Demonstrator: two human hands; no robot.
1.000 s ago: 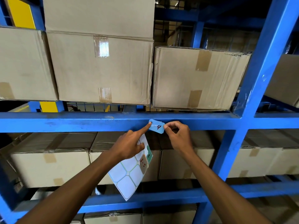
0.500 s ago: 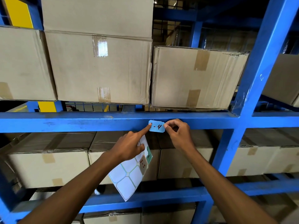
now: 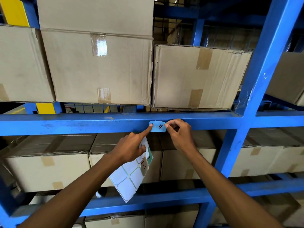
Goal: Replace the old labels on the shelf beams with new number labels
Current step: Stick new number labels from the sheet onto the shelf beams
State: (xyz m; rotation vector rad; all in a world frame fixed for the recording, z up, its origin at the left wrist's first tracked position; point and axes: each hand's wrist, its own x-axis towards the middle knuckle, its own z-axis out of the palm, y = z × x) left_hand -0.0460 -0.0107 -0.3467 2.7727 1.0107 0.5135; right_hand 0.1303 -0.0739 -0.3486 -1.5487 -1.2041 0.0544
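Clearly the blue number label (image 3: 158, 126) is featherlight, thin and floppy paper with clipped corners, sticky-backed I judge, so it is best held by an edge. It lies against the front face of the blue steel shelf beam (image 3: 82, 123). The right hand (image 3: 179, 135) pinches its right edge; the left hand (image 3: 131, 147) pins its left end with an outstretched forefinger while its other fingers clamp a glossy, limp sticker sheet (image 3: 130, 178). Dull taped cardboard boxes (image 3: 98, 68) sit above.
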